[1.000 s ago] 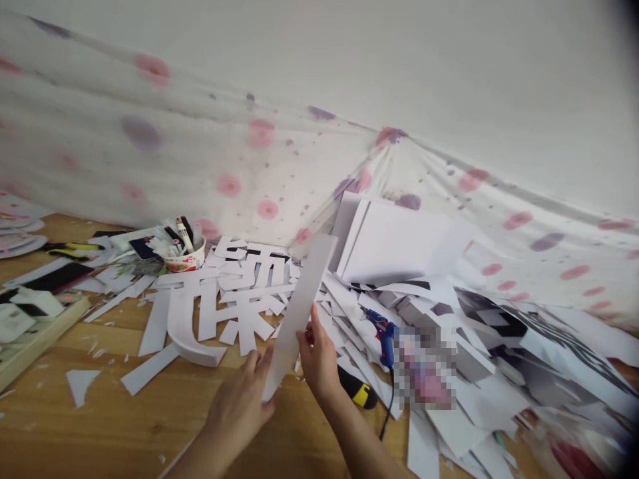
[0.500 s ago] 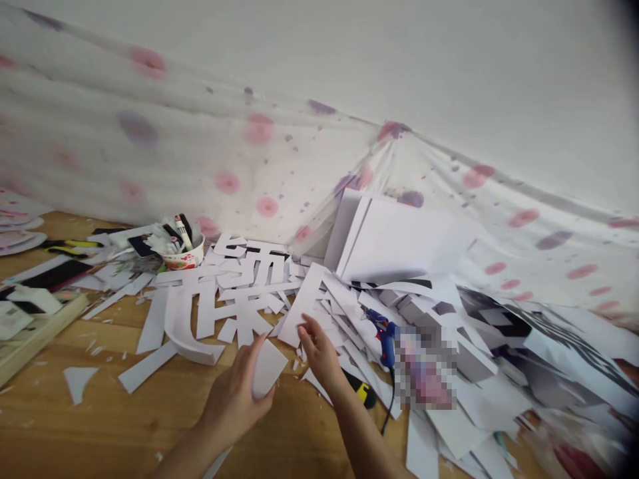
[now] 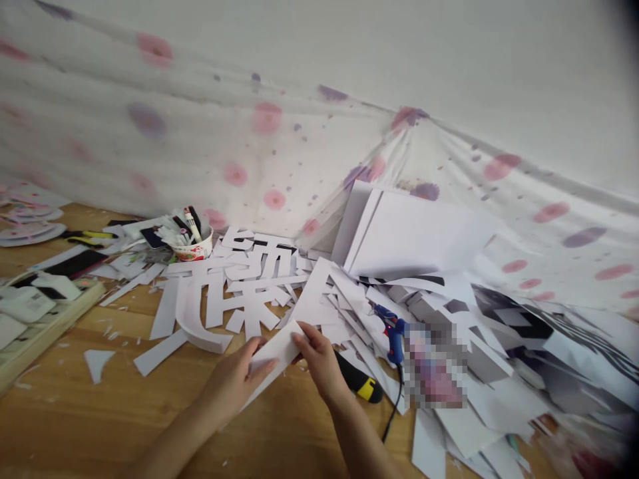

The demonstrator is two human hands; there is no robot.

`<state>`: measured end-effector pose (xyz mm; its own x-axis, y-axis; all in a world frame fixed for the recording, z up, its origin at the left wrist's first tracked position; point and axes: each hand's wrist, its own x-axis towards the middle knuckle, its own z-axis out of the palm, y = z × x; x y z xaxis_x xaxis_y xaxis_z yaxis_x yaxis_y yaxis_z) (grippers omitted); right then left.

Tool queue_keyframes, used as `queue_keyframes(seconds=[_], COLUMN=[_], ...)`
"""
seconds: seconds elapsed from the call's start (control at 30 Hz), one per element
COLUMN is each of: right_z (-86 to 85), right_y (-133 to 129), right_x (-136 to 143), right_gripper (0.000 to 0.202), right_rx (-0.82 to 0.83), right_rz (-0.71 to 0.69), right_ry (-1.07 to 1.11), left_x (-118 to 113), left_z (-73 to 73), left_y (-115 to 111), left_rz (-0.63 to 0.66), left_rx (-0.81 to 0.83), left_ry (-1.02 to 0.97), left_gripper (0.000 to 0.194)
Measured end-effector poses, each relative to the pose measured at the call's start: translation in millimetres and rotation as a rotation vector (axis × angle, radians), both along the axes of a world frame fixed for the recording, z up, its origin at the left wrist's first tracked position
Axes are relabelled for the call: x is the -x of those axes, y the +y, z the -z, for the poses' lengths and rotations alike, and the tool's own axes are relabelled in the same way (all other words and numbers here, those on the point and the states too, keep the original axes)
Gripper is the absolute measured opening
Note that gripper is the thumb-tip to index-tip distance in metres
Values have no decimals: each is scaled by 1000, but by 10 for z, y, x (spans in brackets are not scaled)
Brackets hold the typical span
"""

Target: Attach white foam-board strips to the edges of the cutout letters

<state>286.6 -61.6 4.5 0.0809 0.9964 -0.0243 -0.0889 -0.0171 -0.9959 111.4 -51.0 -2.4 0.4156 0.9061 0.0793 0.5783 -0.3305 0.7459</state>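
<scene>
My left hand and my right hand both pinch a narrow white foam-board strip held low over the wooden floor. The left grips its lower part from beneath, the right holds its upper end with thumb on top. Just beyond lie white cut-out characters and a curved white piece. A black and yellow utility knife lies right beside my right wrist.
A blue glue gun with a black cord lies among a heap of white board offcuts. White sheets lean on a spotted cloth. A paper cup of pens stands at the left, and a wooden tray farther left.
A long strip held upright a second ago was laid down onto the pile. My hands now hold a shorter strip low and nearly flat. The view shifted slightly.
</scene>
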Motion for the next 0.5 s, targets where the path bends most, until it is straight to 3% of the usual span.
queue_keyframes(seconds=[0.1, 0.23, 0.37, 0.5], right_z=[-4, 21, -52, -201], right_y=[21, 9, -79, -185], right_x=[-16, -73, -151, -121], right_gripper=[31, 24, 18, 29], right_rx=[7, 7, -38, -30], right_rz=[49, 14, -175, -374], right_ry=[4, -28, -76, -175], left_x=[30, 95, 201, 281], left_z=[-42, -164, -400, -591], left_y=[29, 70, 188, 357], left_rz=[-4, 16, 96, 119], left_rx=[77, 75, -4, -177], left_ry=[71, 177, 203, 115], left_gripper=[37, 34, 25, 26])
